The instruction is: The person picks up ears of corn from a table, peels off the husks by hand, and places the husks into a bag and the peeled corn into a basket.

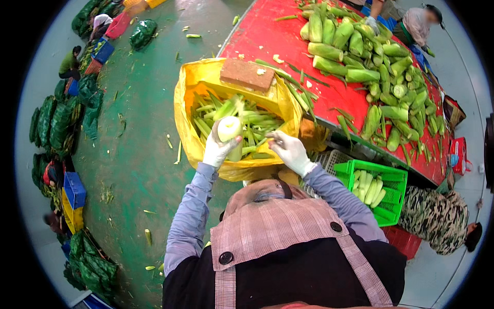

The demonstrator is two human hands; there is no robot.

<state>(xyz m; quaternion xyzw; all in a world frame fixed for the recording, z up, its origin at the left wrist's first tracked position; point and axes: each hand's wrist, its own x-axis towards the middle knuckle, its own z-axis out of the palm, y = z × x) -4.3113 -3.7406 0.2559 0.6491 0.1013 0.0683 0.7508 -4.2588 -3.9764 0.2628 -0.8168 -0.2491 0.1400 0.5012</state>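
My left hand (220, 146), in a white glove, grips an ear of corn (229, 128) whose pale cut end faces up. Green husk leaves stick out beyond it. My right hand (286, 148), gloved too, is a little to the right of the ear with its fingers curled; whether it pinches a strip of husk cannot be told. Both hands are over the near edge of a yellow sack (183, 127), which holds many stripped husks (254, 121). A reddish-brown brick (247, 74) lies at the sack's far edge.
A red table (285, 42) at the right bears a heap of unpeeled corn (366, 65). A green crate (397, 193) with pale peeled ears (369, 188) stands right of me. Other people are around the table and far left, beside green net sacks (61, 121). Husk scraps lie on the floor.
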